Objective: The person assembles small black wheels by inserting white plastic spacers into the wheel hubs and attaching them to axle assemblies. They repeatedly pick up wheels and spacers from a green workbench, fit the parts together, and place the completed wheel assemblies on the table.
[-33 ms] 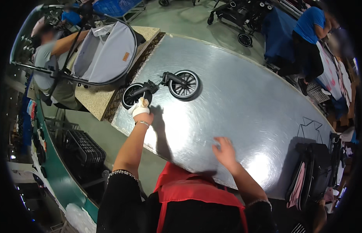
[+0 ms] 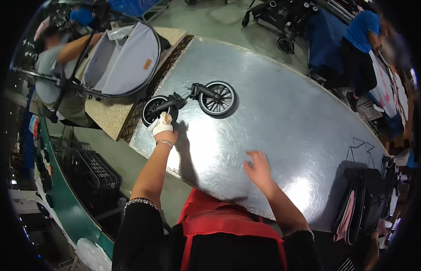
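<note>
Two black spoked stroller wheels with black fork legs lie on the metal table (image 2: 283,117). My left hand (image 2: 163,128), in a white glove with part of its fingers bare, is closed at the near edge of the left wheel (image 2: 152,108); the fingertips are partly hidden. Close beside it to the right is the other wheel (image 2: 218,99), its fork leg pointing towards the first one's. Over the table's near part is my right hand (image 2: 258,169), bare, thumb and fingers apart, touching no wheel.
At the left, a grey carrycot (image 2: 129,58) sits on a neighbouring table beside a person (image 2: 52,72). Black folded fabric parts (image 2: 366,194) and a wire stand (image 2: 360,151) occupy the right end. A black crate (image 2: 99,171) stands lower left. Another person (image 2: 362,40) works at far right.
My right hand has moved slightly farther over the table, away from my body. The right wheel has shifted a little to the right. My left hand stays at the left wheel.
</note>
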